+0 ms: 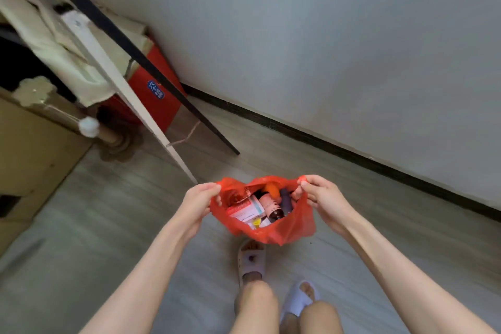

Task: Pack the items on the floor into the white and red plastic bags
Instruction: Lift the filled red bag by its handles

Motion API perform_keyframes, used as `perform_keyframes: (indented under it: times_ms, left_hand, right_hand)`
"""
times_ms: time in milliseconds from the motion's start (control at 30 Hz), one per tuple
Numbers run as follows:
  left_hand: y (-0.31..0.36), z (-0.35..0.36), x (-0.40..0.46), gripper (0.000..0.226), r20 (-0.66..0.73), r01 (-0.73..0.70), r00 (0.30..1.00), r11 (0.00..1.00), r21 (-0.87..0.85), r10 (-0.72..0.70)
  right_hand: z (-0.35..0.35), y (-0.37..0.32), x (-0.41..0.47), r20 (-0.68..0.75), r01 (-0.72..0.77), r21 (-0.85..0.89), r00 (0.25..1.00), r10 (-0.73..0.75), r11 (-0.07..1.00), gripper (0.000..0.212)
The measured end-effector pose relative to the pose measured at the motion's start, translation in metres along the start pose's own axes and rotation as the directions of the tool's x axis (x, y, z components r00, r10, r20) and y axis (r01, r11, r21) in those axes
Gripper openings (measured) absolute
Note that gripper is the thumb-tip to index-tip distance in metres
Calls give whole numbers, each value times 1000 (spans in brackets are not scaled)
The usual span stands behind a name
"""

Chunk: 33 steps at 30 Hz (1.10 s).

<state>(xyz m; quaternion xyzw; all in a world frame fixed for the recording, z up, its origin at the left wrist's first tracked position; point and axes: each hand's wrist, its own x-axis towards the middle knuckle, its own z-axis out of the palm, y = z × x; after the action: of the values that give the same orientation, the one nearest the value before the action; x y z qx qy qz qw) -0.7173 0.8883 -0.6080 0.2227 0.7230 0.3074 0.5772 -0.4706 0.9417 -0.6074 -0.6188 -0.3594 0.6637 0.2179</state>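
A red plastic bag point(294, 225) hangs in the air above the floor, held open between both hands. My left hand point(199, 199) pinches its left handle and my right hand point(318, 196) pinches its right handle. Inside the bag lie a white and pink medicine box point(245, 211), a dark brown bottle point(272, 209) with a pink label, a dark purple tube point(286, 200) and something orange point(272, 188). No white bag is in view.
My two feet in pale slippers point(250, 260) stand just below the bag. A white pole point(130, 97) and a black pole point(151, 68) lean down to the floor at left. A red box point(157, 95) sits against the wall, cardboard boxes point(35, 154) at far left.
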Motion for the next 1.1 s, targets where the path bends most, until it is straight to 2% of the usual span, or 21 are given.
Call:
perform_keyframes:
  times_ms: [67, 133, 233, 300, 400, 533, 700, 767, 900, 1100]
  left_hand:
    - [19, -23, -46, 9, -41, 33, 999, 999, 22, -32]
    - [33, -49, -97, 8, -23, 65, 998, 990, 127, -62]
    - [44, -85, -172, 26, 39, 229, 970, 953, 197, -241]
    - [40, -110, -217, 27, 15, 333, 941, 929, 160, -339]
    - [26, -144, -265, 27, -32, 380, 924, 924, -48, -382]
    - [5, -187, -308, 23, -118, 252, 950, 931, -263, -290]
    - [-34, -262, -341, 20, -322, 13, 924, 858, -514, -206]
    - [-51, -301, -351, 20, -368, -58, 914, 840, -540, -174]
    - [-82, -393, -378, 21, -448, -139, 888, 865, -482, -107]
    - [-88, -530, -422, 9, -592, -313, 806, 830, -461, -24]
  right_hand:
    - [15, -31, -46, 42, -15, -25, 999, 16, 1000, 19]
    - [30, -59, -94, 94, -27, -40, 995, 30, 999, 20]
    - [52, -90, -153, 161, -44, -76, 985, 56, 996, 21]
    - [72, -102, -186, 206, -38, -123, 977, 63, 992, 23]
    - [105, -115, -218, 252, -33, -150, 965, 70, 988, 25]
    - [168, -131, -254, 366, -35, -127, 927, 79, 991, 23]
    - [270, -129, -279, 403, 98, -331, 914, 47, 938, 19]
    - [318, -125, -288, 393, 159, -394, 919, 9, 905, 20]
    - [422, -123, -308, 395, 250, -459, 917, -57, 853, 23]
    - [573, -151, -334, 457, 350, -440, 880, -129, 827, 25]
